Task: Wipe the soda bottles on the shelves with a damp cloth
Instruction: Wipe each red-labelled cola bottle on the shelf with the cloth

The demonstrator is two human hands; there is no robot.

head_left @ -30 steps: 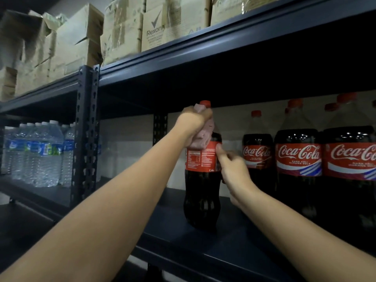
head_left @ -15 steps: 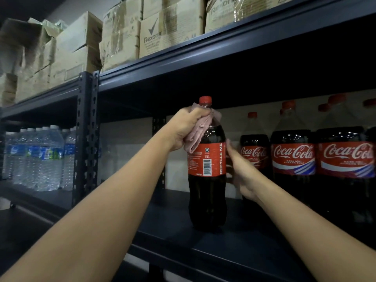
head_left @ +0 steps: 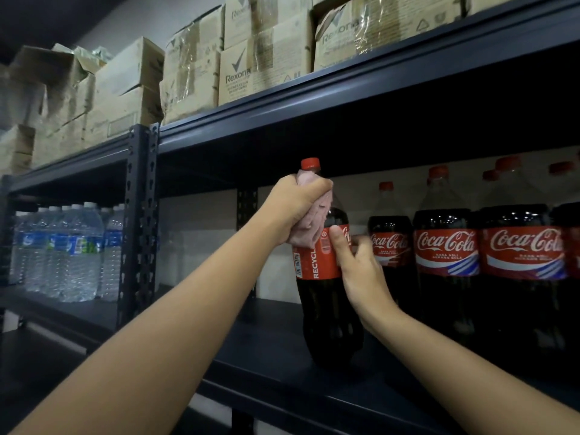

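- One soda bottle [head_left: 326,287] is standing apart from its row, near the shelf's front edge, and it is getting the wipe; its red cap [head_left: 310,163] is showing just above the left hand [head_left: 295,208].
- Bunched in that left hand, the pink cloth [head_left: 310,224] is pressing against the bottle's shoulder, fingers curling round both cloth and neck.
- Just below and to the right of it, the right hand [head_left: 357,265] is holding the bottle at the red label [head_left: 317,255], thumb across the front, fingers reaching behind.
- Doing this well likely means the right hand is turning the bottle in small steps while the cloth hand is sweeping downward, so every side gets covered.
- Pushing lightly matters: the bottle is tall and narrow-footed, so a hard sideways rub near the neck could tip it off the shelf [head_left: 282,350].
- Beyond the right hand, the other soda bottles [head_left: 445,252] are waiting in a row, close enough to knock.
- Far off past the left forearm, water bottles [head_left: 72,249] are standing; cardboard boxes [head_left: 238,58] are sitting overhead.
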